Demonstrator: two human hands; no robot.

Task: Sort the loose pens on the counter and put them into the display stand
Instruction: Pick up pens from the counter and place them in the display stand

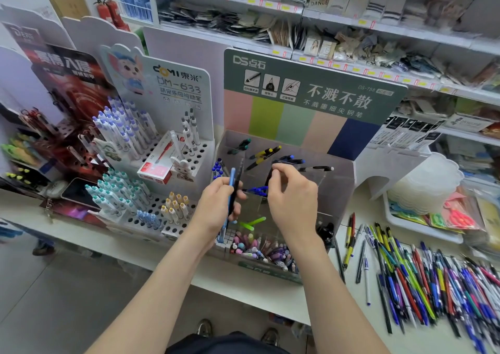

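Counter crowded: your left hand grips two pens, your right hand pinches a black pen over the stand; loose pens lie just right.

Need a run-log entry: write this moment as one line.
left hand: holds blue and black pens | right hand: pinches slim black pen over clear compartmented display stand | loose mixed-colour pen pile: right of stand

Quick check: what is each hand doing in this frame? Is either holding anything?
Left hand: grip closed around a blue pen and a black pen.
Right hand: fingertips pinch what looks like a dark pen over the display stand.
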